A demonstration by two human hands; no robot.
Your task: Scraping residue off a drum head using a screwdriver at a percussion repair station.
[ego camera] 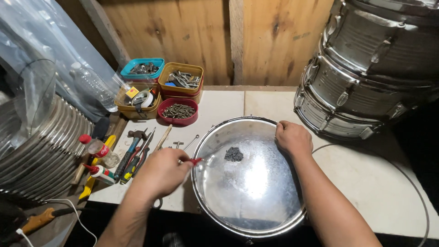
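Head view: left hand [160, 174] fingers pinch a red-handled tool [197, 160], tip over the drum [249, 183]. Right hand [292, 138] fingers curl closed on the drum rim beneath them.
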